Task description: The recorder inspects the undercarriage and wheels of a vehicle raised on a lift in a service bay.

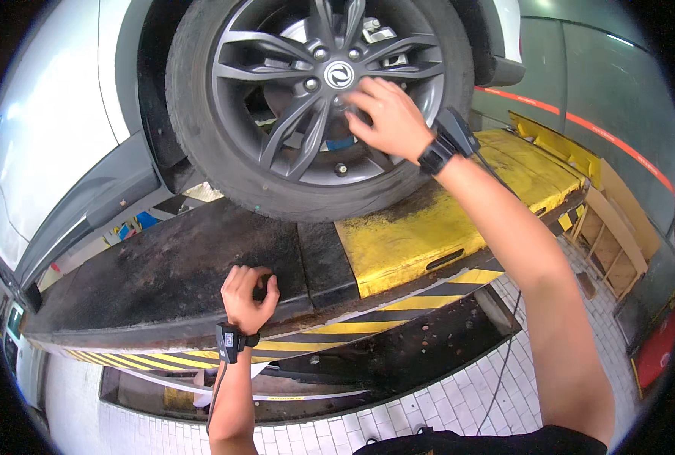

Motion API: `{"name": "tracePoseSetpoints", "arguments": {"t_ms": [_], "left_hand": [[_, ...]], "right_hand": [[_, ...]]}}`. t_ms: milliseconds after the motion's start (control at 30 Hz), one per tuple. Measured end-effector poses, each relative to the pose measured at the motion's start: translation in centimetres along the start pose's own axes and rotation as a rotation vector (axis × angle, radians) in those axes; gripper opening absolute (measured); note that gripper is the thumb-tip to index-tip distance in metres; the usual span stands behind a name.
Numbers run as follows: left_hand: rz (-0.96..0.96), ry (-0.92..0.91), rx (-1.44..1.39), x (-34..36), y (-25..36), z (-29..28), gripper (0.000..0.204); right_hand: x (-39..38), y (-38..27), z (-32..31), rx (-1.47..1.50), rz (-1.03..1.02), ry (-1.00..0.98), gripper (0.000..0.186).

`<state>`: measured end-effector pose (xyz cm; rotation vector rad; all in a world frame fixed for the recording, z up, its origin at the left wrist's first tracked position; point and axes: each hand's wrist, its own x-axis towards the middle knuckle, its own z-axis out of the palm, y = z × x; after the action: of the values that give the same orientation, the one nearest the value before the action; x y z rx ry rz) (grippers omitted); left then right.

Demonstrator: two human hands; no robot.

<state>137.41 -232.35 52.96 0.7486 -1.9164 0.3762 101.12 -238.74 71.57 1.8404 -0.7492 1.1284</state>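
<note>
A car wheel with a dark grey alloy rim [307, 144] and black tyre [223, 163] stands on a lift platform. My right hand [389, 117] is at the hub, its bent fingertips slightly blurred beside a wheel nut [339, 101], just below the round centre cap [339, 74]. Thumb and fingers are apart, with no held thing visible; whether they touch the nut, I cannot tell. A small round silver piece [342, 169] sits low in the rim. My left hand [249, 294] hovers at or rests on the platform's near edge, fingers loosely curled, thumb apart, nothing visible in it.
The platform has a dark section [163, 262] and a yellow plate [421, 235], with a striped edge. Below it lies a dark floor recess [405, 341] beside white tiles [443, 402]. A white car body [49, 106] fills the left; cardboard [618, 220] leans at right. A cable hangs from each wrist device.
</note>
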Motion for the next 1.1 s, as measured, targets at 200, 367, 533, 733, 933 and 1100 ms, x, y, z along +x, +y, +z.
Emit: {"name": "tracePoseSetpoints", "arguments": {"t_ms": [200,367,533,733,933,1100], "left_hand": [[-0.021,-0.017,0.031,0.1,0.0,0.2,0.012],[-0.051,-0.052,0.007,0.0,0.1,0.0,0.014],[0.002,-0.003,0.039,0.0,-0.2,0.2,0.015],[0.012,0.006,0.038,0.1,0.0,0.4,0.015],[0.01,-0.008,0.052,0.2,0.2,0.5,0.015],[0.016,-0.005,0.058,0.1,0.0,0.1,0.016]], "right_hand": [[2.0,-1.1,3.8,-0.155,0.024,-0.048,0.044],[1.6,-1.7,5.1,-0.229,0.013,-0.09,0.047],[1.9,-1.9,5.3,-0.245,0.024,-0.031,0.043],[2.6,-1.0,6.0,-0.269,0.054,0.002,0.038],[2.5,-1.0,6.4,-0.302,0.066,-0.014,0.038],[2.7,-1.5,6.2,-0.266,0.059,-0.009,0.038]]}}
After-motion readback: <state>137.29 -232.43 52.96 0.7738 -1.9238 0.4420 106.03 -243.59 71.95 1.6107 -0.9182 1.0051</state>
